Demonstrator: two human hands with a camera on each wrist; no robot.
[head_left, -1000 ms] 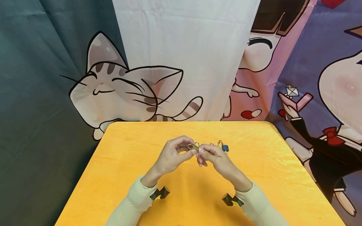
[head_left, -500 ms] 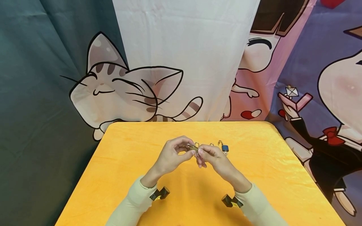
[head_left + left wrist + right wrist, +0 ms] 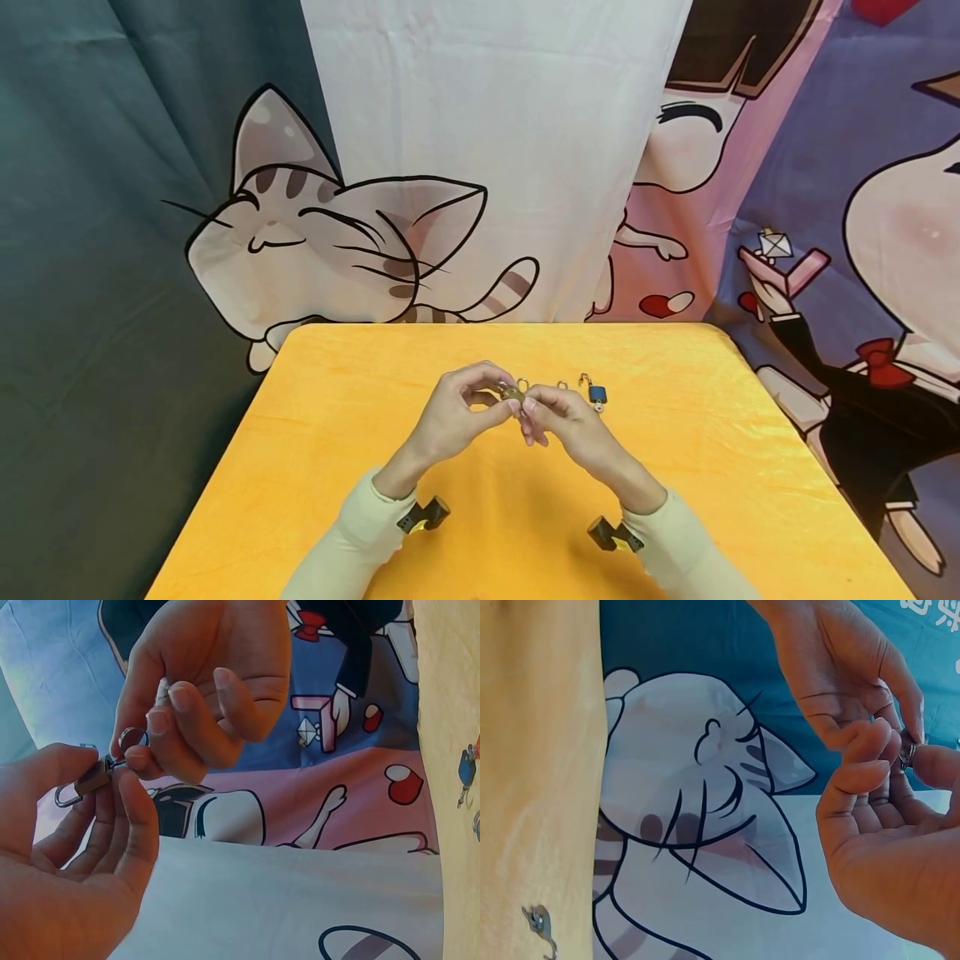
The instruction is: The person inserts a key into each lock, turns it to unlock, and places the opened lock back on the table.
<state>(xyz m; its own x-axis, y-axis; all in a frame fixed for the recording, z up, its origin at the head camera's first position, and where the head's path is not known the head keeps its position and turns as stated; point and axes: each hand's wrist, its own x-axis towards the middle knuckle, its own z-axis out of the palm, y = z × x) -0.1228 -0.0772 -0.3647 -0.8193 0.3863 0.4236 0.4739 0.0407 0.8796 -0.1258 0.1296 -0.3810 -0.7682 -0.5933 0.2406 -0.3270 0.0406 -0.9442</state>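
Raised over the table, my left hand (image 3: 465, 412) grips a small brass padlock (image 3: 94, 778) between thumb and fingers. Its silver shackle (image 3: 66, 798) points away from my right hand; whether it is latched I cannot tell. My right hand (image 3: 572, 423) pinches a key (image 3: 117, 763) at the padlock's other end, where thumb and fingertips hide most of it. From the key hangs a metal ring (image 3: 133, 737). Something small and whitish (image 3: 162, 691) shows by the curled right fingers. In the right wrist view, fingers cover nearly all of the padlock.
Beyond my hands, a blue padlock (image 3: 597, 393) with its shackle raised lies on the yellow table (image 3: 360, 367). Two more metal loops, one (image 3: 522, 384) behind the held padlock and one (image 3: 562, 385) behind my right hand, show there. A cartoon-printed curtain (image 3: 480, 125) hangs behind.
The brass padlock has turned a little between my fingers, its face showing at a different angle. My right hand has shifted slightly left; my left hand stays nearly still.
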